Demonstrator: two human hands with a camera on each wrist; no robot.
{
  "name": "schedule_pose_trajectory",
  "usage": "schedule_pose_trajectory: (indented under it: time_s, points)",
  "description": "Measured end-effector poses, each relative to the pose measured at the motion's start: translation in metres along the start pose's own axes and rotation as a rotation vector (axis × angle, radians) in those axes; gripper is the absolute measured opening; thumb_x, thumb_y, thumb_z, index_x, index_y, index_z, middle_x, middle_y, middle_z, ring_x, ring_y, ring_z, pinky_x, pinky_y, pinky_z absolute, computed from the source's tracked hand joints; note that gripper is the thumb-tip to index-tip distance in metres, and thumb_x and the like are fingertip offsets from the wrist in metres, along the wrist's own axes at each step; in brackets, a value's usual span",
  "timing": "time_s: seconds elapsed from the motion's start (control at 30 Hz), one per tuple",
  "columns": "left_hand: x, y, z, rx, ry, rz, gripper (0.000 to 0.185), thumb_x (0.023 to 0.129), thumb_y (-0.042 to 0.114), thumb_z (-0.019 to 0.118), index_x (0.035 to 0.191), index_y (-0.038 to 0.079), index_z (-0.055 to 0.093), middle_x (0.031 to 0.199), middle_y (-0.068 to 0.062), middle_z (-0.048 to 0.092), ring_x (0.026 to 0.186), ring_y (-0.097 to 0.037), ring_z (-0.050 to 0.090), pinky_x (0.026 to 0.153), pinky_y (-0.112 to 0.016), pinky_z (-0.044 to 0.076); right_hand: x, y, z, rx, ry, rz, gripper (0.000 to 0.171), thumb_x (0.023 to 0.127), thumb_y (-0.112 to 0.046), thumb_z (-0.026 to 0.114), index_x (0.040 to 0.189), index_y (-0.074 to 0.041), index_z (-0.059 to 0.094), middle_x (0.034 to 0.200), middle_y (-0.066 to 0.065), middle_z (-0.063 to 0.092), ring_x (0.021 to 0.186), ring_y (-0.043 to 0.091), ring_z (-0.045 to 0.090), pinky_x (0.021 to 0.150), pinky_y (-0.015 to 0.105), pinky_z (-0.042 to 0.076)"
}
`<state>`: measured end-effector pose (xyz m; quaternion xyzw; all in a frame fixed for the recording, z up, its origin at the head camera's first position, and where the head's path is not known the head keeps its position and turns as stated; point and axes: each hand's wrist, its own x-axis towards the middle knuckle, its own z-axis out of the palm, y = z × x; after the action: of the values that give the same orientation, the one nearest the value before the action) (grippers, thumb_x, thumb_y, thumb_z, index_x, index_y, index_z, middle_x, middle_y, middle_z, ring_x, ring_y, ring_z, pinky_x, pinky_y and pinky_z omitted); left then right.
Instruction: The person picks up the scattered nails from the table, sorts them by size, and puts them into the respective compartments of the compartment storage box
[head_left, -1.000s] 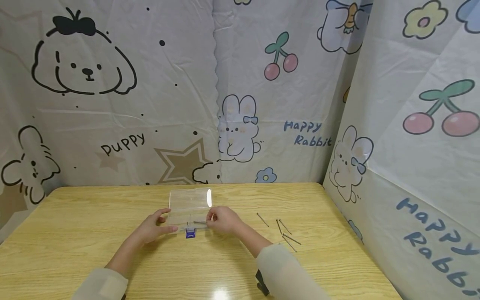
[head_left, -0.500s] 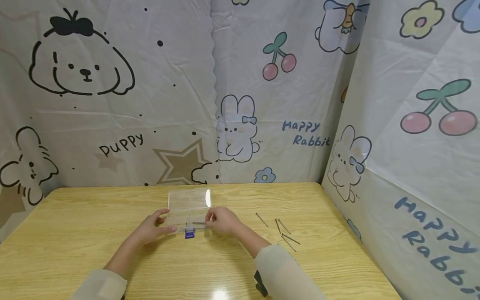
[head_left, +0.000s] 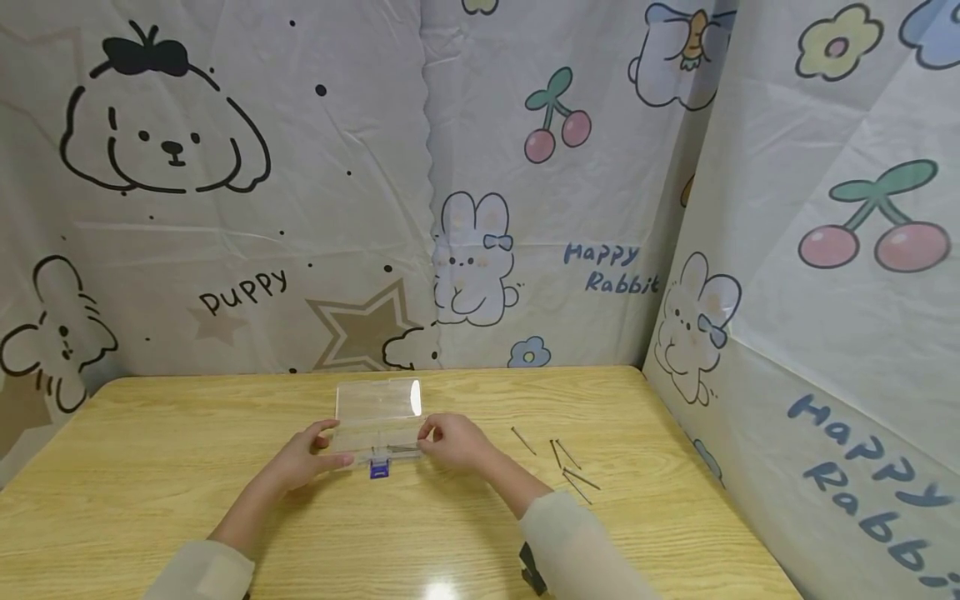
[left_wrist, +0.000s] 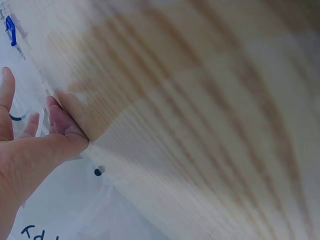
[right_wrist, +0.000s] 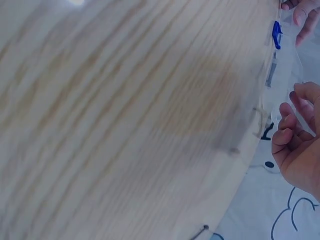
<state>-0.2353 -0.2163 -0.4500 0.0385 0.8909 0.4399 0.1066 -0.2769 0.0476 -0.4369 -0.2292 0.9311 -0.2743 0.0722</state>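
Observation:
A clear plastic box point(head_left: 360, 437) stands on the table with its lid point(head_left: 378, 400) raised at the back and a blue latch point(head_left: 380, 468) at the front. My left hand point(head_left: 303, 454) holds the box by its left end, thumb at the front and fingers behind. Inside the box's front right part lies a nail point(head_left: 402, 449). At the right end my right hand point(head_left: 453, 442) is beside that nail, fingers loosely bent. In the right wrist view, the fingertips point(right_wrist: 286, 122) look apart, with nothing seen between them.
Several loose nails point(head_left: 581, 483) lie on the wooden table point(head_left: 450, 533) to the right of the right forearm. A printed cloth point(head_left: 480, 333) hangs behind the table and along its right side.
My right hand has let go of the nail and shifted slightly right, leaving the nail in the box. The left hand stays at the box's left end.

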Motion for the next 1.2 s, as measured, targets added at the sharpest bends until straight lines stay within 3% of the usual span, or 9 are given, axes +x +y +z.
schedule_pose_trajectory:
  time_s: [0.87, 1.2]
  points:
    - [0.001, -0.002, 0.001, -0.015, 0.006, -0.012, 0.084, 0.083, 0.039, 0.07, 0.143, -0.001, 0.027, 0.131, -0.036, 0.04, 0.123, -0.053, 0.037, 0.1, -0.061, 0.034, -0.047, 0.069, -0.054, 0.008, 0.113, 0.058, 0.011, 0.09, -0.021, 0.06, 0.092, -0.012, 0.066, 0.077, 0.0, 0.055, 0.065, 0.012, 0.045, 0.057, 0.026, 0.036]
    - [0.0, -0.001, 0.0, -0.034, 0.001, -0.013, 0.083, 0.083, 0.038, 0.069, 0.144, 0.0, 0.027, 0.132, -0.036, 0.039, 0.123, -0.052, 0.037, 0.1, -0.061, 0.034, -0.064, 0.097, -0.064, 0.013, 0.169, 0.147, 0.006, 0.088, -0.019, 0.063, 0.088, -0.014, 0.067, 0.076, 0.0, 0.055, 0.066, 0.013, 0.044, 0.058, 0.026, 0.036]
